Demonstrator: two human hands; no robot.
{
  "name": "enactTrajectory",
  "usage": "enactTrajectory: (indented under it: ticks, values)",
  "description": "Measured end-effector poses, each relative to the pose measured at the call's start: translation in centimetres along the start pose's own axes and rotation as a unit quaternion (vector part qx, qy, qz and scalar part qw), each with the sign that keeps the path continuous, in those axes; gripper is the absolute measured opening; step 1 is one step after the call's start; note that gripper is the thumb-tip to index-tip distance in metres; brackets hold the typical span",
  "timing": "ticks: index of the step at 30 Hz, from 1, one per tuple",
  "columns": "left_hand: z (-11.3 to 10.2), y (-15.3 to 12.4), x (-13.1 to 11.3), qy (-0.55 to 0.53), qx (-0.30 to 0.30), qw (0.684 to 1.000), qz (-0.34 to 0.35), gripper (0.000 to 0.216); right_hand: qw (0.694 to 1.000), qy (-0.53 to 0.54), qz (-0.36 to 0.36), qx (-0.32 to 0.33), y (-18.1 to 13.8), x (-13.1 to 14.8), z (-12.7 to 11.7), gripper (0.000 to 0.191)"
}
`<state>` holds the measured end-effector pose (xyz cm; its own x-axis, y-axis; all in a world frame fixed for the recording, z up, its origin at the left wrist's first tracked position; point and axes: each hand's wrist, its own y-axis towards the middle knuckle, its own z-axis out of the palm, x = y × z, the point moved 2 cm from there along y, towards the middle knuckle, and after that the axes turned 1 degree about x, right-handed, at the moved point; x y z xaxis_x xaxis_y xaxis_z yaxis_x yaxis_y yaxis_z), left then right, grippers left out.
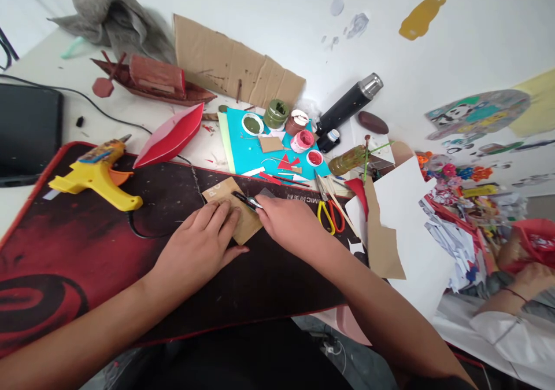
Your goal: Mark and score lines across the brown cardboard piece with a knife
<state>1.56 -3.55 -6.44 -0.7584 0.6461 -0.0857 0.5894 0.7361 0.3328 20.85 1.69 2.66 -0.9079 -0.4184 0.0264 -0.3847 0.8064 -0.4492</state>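
A small piece of brown cardboard (247,231) with pale lettering at one corner lies on the dark mat. My left hand (202,236) presses on it with slightly bent fingers laid flat and the thumb apart. My right hand (280,216) is closed around what looks like a utility knife (246,199), black and silver, lying across the cardboard just beyond my left fingertips. The knife's blade cannot be made out. Behind it, a grey corner of something (267,192) shows beside my right hand.
To the left lie a yellow glue gun (99,176) and a red paper boat (171,137). Paint jars (276,114) stand on blue sheets (237,129) at the back, near a black thermos (347,106). Scissors (330,213) and white board (405,216) lie right. Another person's arm (507,300) shows far right.
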Motion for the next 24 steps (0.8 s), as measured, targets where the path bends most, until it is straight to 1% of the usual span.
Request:
enactTrajectory:
  ticks: [2, 9, 17, 24]
  values:
    - [0.03, -0.01, 0.01, 0.003, -0.002, 1.000, 0.002, 0.073, 1.000, 0.001, 0.001, 0.001, -0.01, 0.00, -0.03, 0.035]
    - [0.42, -0.26, 0.05, -0.015, 0.026, 0.999, -0.019, 0.069, 1.000, 0.002, 0.005, 0.000, 0.06, -0.16, 0.09, 0.037]
    - [0.28, -0.19, -0.01, -0.006, 0.014, 1.000, -0.008, 0.071, 1.000, 0.007, 0.013, 0.002, 0.03, -0.19, -0.22, 0.036]
    - [0.36, -0.31, 0.04, -0.052, 0.019, 0.998, -0.029, 0.066, 1.000, 0.015, 0.007, -0.004, 0.20, -0.20, 0.13, 0.037]
